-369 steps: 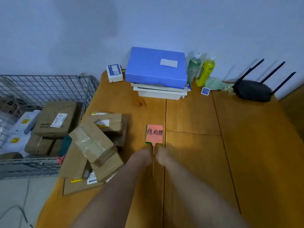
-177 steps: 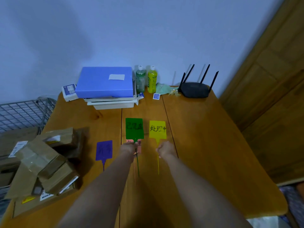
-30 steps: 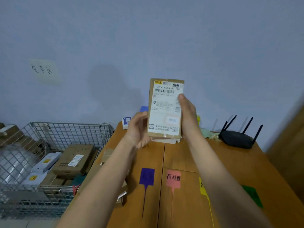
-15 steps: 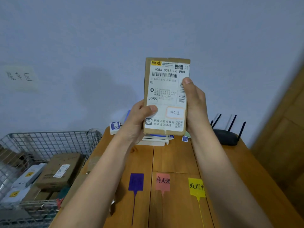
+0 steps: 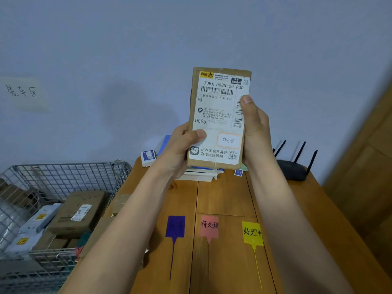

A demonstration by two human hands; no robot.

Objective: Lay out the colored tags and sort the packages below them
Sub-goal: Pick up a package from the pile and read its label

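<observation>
Holding the package [image 5: 219, 117] up at eye level, left hand [image 5: 180, 145] and right hand [image 5: 254, 126] both clamped on its sides. Purple tag [image 5: 175, 227], pink tag [image 5: 209, 227], yellow tag [image 5: 252, 232] lie on the table [image 5: 224, 196]; nothing sorted below them yet.

A wooden table [image 5: 231, 200] of orange-brown planks stands against the pale wall. On its near part 3 tags lie flat in a row, well apart, tails pointing toward the person: a purple tag [image 5: 175, 227] on the left, a pink tag [image 5: 209, 225] in the middle with black writing, a yellow tag [image 5: 252, 232] on the right, partly covered by a forearm. At the far edge sit a stack of flat boxes [image 5: 199, 174], a small white-and-blue box [image 5: 148, 158], a tiny blue card [image 5: 238, 172] and a black router [image 5: 292, 170] with upright antennas. Cardboard packages [image 5: 119, 203] lie along the table's left edge.
</observation>
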